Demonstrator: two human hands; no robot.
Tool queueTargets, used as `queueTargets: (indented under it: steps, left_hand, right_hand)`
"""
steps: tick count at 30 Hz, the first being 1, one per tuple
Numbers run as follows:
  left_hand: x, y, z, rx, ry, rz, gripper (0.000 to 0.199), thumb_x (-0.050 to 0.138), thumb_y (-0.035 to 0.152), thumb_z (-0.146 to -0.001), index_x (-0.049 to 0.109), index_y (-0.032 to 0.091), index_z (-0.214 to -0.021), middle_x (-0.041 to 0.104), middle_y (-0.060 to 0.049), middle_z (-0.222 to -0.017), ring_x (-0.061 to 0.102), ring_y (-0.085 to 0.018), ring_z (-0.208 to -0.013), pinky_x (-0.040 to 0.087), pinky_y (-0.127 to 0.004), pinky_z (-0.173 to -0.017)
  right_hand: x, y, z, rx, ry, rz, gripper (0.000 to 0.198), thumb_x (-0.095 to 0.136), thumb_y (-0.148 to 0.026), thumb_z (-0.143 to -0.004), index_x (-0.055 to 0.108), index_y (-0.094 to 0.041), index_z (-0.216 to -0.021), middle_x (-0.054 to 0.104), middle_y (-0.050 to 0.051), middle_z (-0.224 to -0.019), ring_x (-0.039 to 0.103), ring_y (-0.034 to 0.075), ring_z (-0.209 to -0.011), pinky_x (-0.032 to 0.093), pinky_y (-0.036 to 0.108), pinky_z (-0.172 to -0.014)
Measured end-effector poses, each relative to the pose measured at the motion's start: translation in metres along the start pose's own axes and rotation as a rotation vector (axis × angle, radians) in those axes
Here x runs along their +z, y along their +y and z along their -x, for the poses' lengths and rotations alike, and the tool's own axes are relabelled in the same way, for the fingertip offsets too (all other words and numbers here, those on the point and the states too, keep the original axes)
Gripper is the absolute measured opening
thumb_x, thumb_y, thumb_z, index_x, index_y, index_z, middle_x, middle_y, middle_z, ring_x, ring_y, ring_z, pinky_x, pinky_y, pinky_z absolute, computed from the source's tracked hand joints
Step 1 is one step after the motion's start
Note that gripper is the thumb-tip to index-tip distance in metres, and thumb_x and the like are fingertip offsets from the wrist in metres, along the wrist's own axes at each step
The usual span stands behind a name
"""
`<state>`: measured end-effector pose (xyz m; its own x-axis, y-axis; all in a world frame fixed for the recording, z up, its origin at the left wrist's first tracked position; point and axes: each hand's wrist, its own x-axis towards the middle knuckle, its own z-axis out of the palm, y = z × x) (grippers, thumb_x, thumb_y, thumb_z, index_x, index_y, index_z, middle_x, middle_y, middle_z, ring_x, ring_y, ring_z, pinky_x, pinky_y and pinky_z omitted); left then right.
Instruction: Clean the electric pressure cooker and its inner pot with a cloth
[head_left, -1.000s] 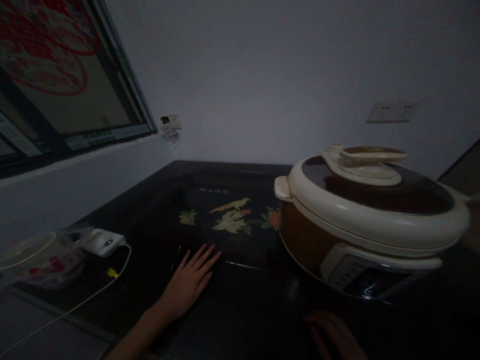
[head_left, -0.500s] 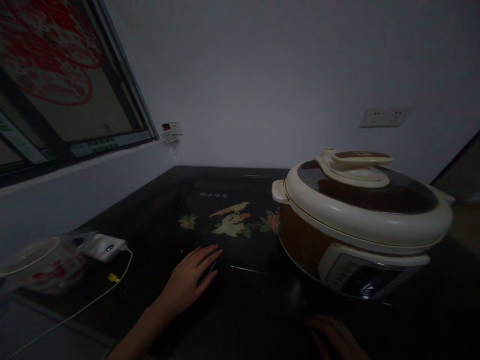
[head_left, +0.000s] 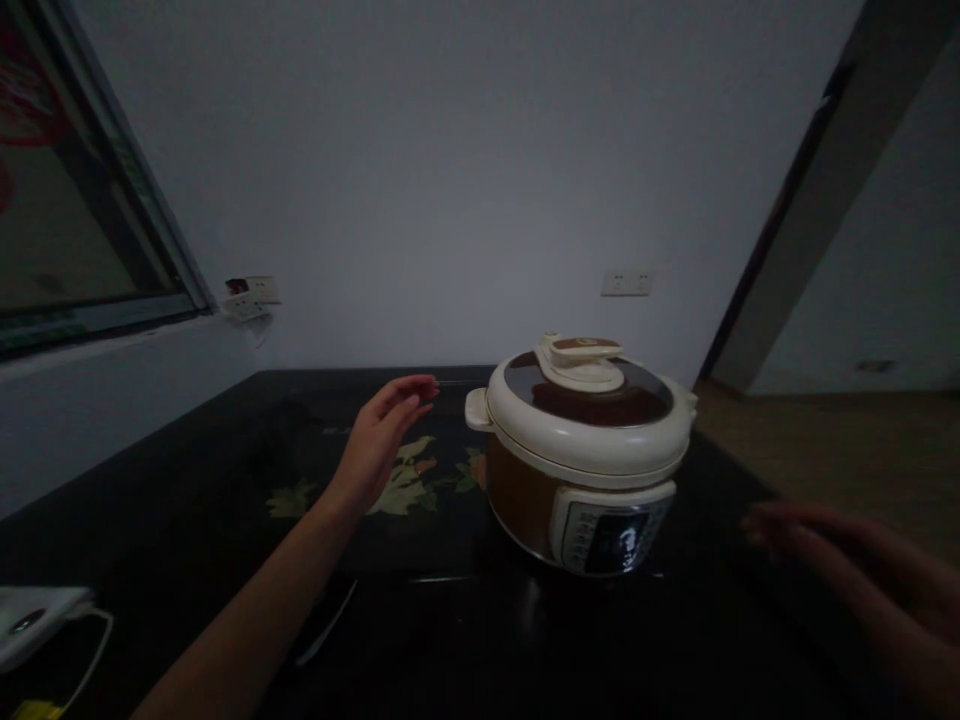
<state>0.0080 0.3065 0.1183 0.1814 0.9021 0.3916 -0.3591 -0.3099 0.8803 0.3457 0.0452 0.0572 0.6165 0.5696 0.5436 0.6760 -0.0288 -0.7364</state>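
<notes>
One window [head_left: 52, 230] stands at the left, and one black table [head_left: 585, 655] carries one cream and brown cooker [head_left: 589, 440], lid on, right of centre. Two bare hands show: the left hand [head_left: 375, 435], fingers loosely curled and holding nothing, is raised just beside the cooker's left handle [head_left: 478, 410], apart from it; the right hand [head_left: 847, 578], blurred, is well right of the cooker, its opening and any hold impossible to tell. One white box [head_left: 41, 608] with one cord [head_left: 109, 635] lies lower left. The cooker's panel [head_left: 615, 535] markings are too small to read.
</notes>
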Motion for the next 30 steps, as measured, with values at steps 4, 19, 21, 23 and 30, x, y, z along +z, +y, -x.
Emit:
queueTargets:
  steps: [4, 19, 21, 23, 30]
  left_hand:
    - [0.029, -0.03, -0.024, -0.245, 0.103, 0.286, 0.019, 0.057, 0.012, -0.082, 0.069, 0.019, -0.095, 0.066, -0.007, -0.116, 0.06, -0.017, -0.11, 0.048, -0.03, -0.093]
    - [0.084, -0.091, -0.036, -0.214, 0.275, 0.407, 0.023, 0.061, 0.025, -0.084, 0.061, 0.019, -0.106, 0.069, -0.004, -0.097, 0.066, -0.014, -0.081, 0.05, -0.025, -0.076]
    - [0.084, -0.091, -0.036, -0.197, 0.282, 0.397, 0.023, 0.061, 0.025, -0.084, 0.061, 0.019, -0.106, 0.069, -0.005, -0.099, 0.067, -0.015, -0.085, 0.05, -0.026, -0.079]
    - [0.084, -0.092, -0.034, -0.178, 0.285, 0.387, 0.023, 0.06, 0.028, -0.084, 0.061, 0.019, -0.105, 0.068, -0.005, -0.101, 0.066, -0.015, -0.088, 0.05, -0.027, -0.08]
    - [0.087, -0.095, -0.022, -0.069, 0.259, 0.327, 0.025, 0.054, 0.035, -0.089, 0.058, 0.02, -0.109, 0.065, -0.005, -0.11, 0.063, -0.015, -0.09, 0.049, -0.026, -0.081]
  right_hand:
    - [0.024, -0.031, -0.075, 0.023, 0.193, -0.225, 0.032, 0.07, -0.049, -0.074, 0.072, -0.027, -0.097, 0.07, 0.006, -0.093, 0.065, 0.022, -0.082, 0.056, 0.041, -0.083]
    - [0.13, 0.037, -0.178, 0.514, 0.052, -0.873, 0.039, 0.043, -0.056, -0.095, 0.062, -0.022, -0.093, 0.068, 0.002, -0.072, 0.066, 0.018, -0.063, 0.059, 0.033, -0.067]
    - [0.13, 0.038, -0.179, 0.521, 0.025, -0.882, 0.045, 0.039, -0.059, -0.095, 0.064, -0.021, -0.092, 0.068, 0.003, -0.07, 0.068, 0.02, -0.064, 0.059, 0.035, -0.069]
    - [0.13, 0.037, -0.178, 0.526, 0.006, -0.889, 0.051, 0.034, -0.062, -0.096, 0.065, -0.021, -0.091, 0.068, 0.003, -0.069, 0.069, 0.021, -0.067, 0.059, 0.036, -0.071]
    - [0.123, 0.029, -0.168, 0.404, -0.083, -0.782, 0.064, 0.017, -0.061, -0.098, 0.065, -0.021, -0.084, 0.07, 0.009, -0.072, 0.07, 0.024, -0.087, 0.055, 0.038, -0.081]
